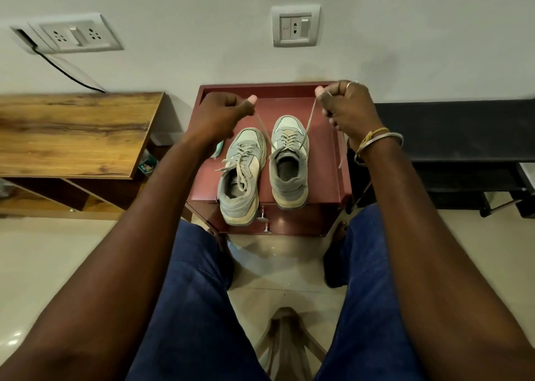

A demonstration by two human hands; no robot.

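Observation:
Two worn grey sneakers stand side by side on a small maroon table point(324, 178), toes toward the wall. The left sneaker point(241, 175) has loose, untied laces spilling over its side. The right sneaker point(289, 160) has its two lace ends drawn up and outward in a V. My left hand point(223, 114) pinches the left lace end point(262, 127) above the left shoe's toe. My right hand point(346, 107) pinches the right lace end point(311, 118), whose tail hangs down past my wrist. Both laces are taut.
A wooden desk point(72, 131) stands to the left, a black bench point(457, 131) to the right. Wall sockets point(295, 26) sit above, with a black cable from the left socket point(72, 34). My blue-trousered legs flank a brown chair edge point(286, 340) on a pale tiled floor.

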